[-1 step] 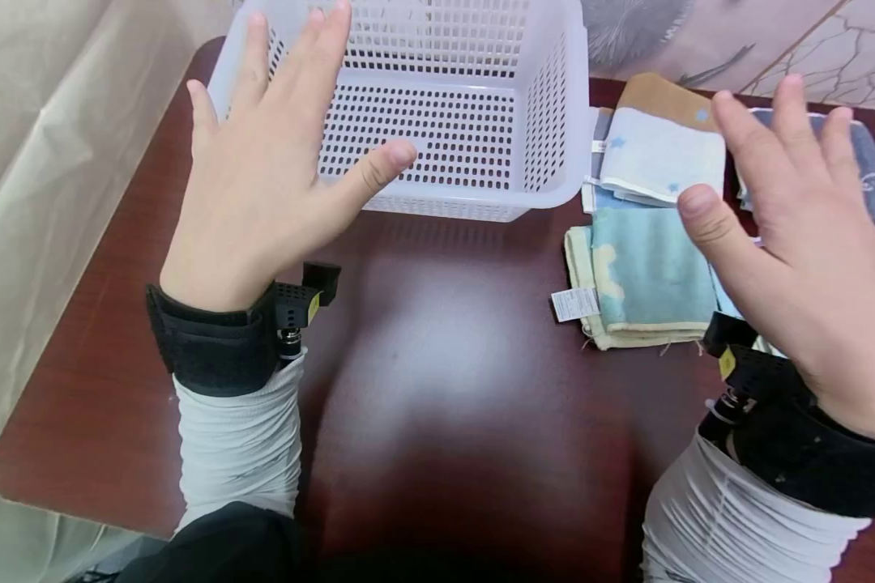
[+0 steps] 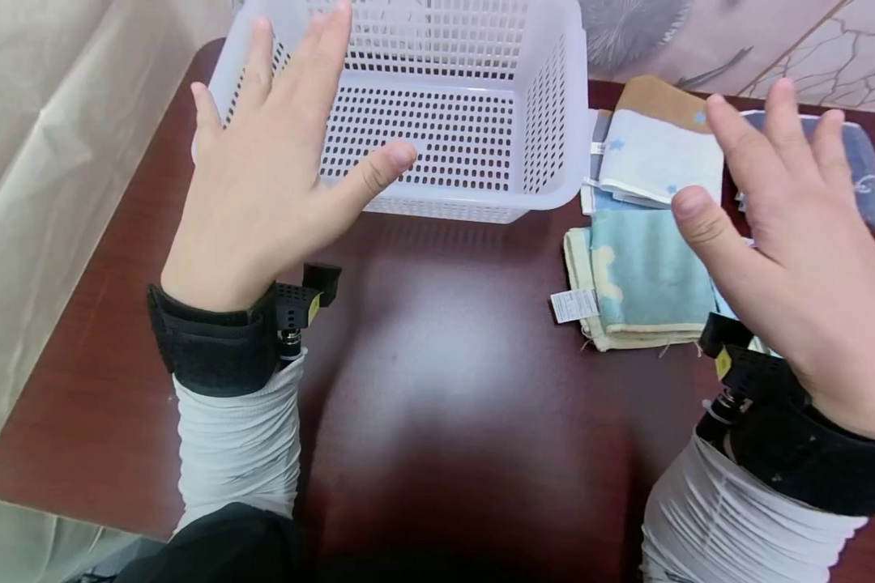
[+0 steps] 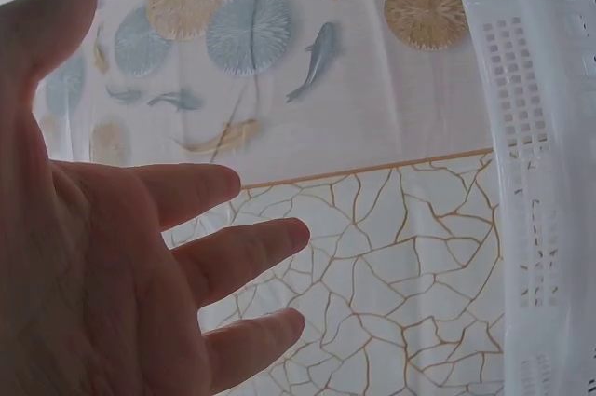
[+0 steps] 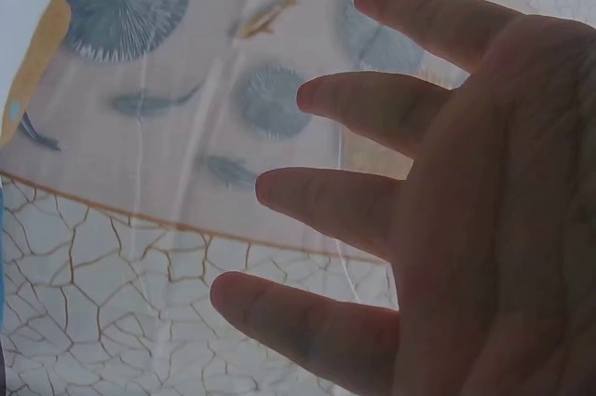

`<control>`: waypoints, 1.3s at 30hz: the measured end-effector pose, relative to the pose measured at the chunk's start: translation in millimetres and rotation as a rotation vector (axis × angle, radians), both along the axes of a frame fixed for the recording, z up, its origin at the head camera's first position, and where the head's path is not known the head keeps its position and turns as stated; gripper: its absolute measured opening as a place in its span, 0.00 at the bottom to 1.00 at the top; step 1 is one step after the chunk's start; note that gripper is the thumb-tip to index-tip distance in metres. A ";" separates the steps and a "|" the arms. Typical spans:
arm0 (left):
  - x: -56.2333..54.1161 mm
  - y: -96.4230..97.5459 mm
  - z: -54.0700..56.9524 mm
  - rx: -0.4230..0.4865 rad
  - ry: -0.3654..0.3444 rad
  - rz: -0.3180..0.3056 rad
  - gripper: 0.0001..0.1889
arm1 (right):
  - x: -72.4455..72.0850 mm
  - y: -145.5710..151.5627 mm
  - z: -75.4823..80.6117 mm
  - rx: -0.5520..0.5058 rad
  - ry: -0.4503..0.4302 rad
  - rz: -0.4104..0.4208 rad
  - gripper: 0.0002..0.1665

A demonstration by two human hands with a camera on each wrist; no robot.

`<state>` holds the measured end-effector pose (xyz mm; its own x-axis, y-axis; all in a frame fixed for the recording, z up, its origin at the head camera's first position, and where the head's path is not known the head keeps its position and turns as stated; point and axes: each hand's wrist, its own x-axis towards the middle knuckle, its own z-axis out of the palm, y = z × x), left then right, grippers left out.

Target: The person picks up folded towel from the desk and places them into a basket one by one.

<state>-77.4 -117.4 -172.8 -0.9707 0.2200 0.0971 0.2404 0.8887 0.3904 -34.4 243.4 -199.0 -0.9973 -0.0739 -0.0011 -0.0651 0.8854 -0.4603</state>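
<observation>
My left hand (image 2: 262,178) is held up with fingers spread, overlapping the left side of a white plastic basket (image 2: 554,194) in the head view. Nothing is in its grasp; in the left wrist view the basket's slotted wall (image 3: 521,135) stands off to the right. Over at the right, my right hand (image 2: 809,235) is raised too, fingers apart and holding nothing. It overlaps folded cloths: a green one with a cream edge (image 2: 649,275), a white and brown one with blue stars (image 2: 659,154), and a grey-blue one (image 2: 860,170) partly hidden behind the fingers.
Everything stands on a dark red-brown table (image 2: 445,364) with a rounded left corner. A pale curtain (image 2: 58,162) hangs along its left side. Behind the table is a patterned covering (image 2: 744,40). A white label (image 2: 574,306) sticks out from the green cloth.
My right hand has shifted very slightly to the left. The left hand, the basket and the cloths stay practically where they were.
</observation>
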 end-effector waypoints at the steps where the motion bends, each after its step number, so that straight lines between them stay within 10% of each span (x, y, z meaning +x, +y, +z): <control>1: -0.4 0.2 0.0 0.000 0.000 -0.006 0.47 | 0.0 -0.9 0.8 -0.008 0.000 0.006 0.42; 39: 10.0 -0.9 -1.8 -0.029 -0.153 -0.136 0.35 | 4.6 -25.2 9.4 0.118 -0.040 0.046 0.39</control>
<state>-67.4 -118.3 -174.6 -0.9349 0.3502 -0.0572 0.2985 0.8635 0.4065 -29.8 218.2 -189.5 -0.9918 -0.1162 -0.0524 -0.0901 0.9300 -0.3565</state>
